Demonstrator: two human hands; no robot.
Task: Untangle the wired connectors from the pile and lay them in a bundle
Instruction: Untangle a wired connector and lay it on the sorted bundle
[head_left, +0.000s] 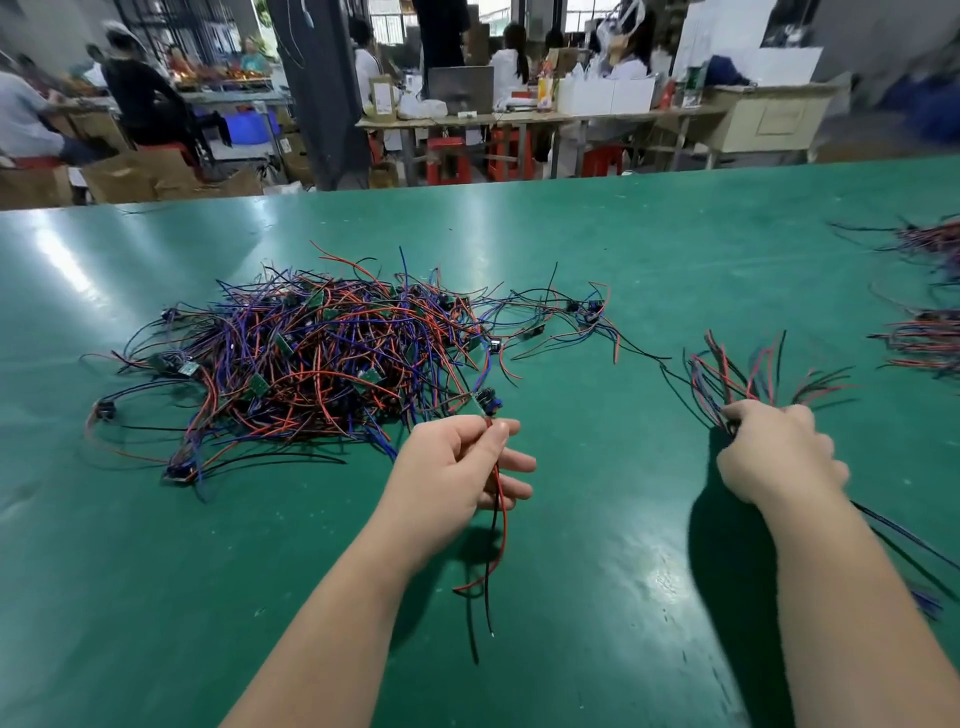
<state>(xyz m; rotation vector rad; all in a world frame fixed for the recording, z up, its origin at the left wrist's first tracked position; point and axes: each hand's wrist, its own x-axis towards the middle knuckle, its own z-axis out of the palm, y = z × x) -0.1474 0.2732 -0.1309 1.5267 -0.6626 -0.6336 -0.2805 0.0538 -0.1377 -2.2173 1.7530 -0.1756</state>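
Wires in red, blue and black, tangled with small green circuit boards and black plugs, are lying as a loose pile (311, 364) on the glossy green worktop (623, 244), left of centre and towards the far side. A few strands are trailing rightwards from it.

The left hand (457, 462) is hovering just on the near side of the pile's right edge. Its grip is pinching one wired connector (488, 404) between thumb and forefinger. The small black plug is sticking up above the pinch, while its red and black leads are hanging down past the palm towards the worktop.

The right hand (774, 449) is sitting well apart to the right. Its grip is curling tightly round a bundle of red, blue and black wires (737, 369), whose loose ends are fanning out towards the far side. More blue and black ends are poking out beyond the wrist near the right edge.

Further wire bundles (922, 340), blurred, are lying at the far right of the worktop. Beyond it, people (140, 88) are sitting at benches (519, 122) among red stools (447, 158) and cardboard boxes (130, 179).
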